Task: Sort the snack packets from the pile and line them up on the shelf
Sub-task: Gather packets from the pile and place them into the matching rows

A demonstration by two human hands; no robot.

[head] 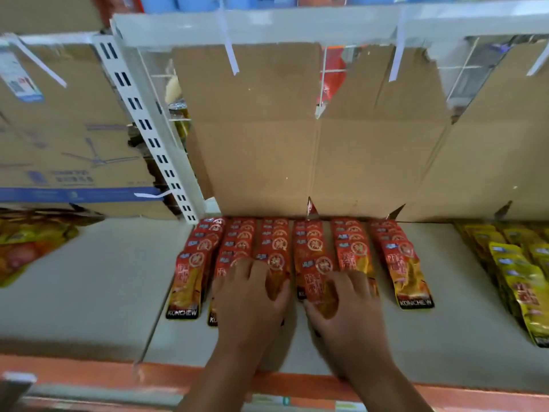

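"When the shelf (89,292) was viewed from above, where did the packets (350,248) lie?"

"They were red and lay flat on the shelf in six rows, running from the cardboard (258,138) at the back toward the front edge. Within each row they overlapped, each one partly covering the one behind. The rows lay just beside one another, with narrow gaps between."

"And the hands?"

"Both were on the middle rows, at the front ends. The left hand (252,295) rested on the second and third rows from the left, fingers bent down upon the wrappers, thumb against the third row's nearest one. Whether it pinched anything or merely pressed, I could not tell. The right hand (350,307) was on the fourth and fifth rows. Its thumb and fingers were curled about the front packet (319,281) of the fourth row, which sat slightly askew to the row behind it."

"Anything else noted?"

"At the right, yellow packets (517,281) lay in rows of their own, apart from the red. At the far left, orange bags (26,248) lay well apart. A white slotted upright (148,126) rose behind the first row's back end. Blur obscured the finer print."
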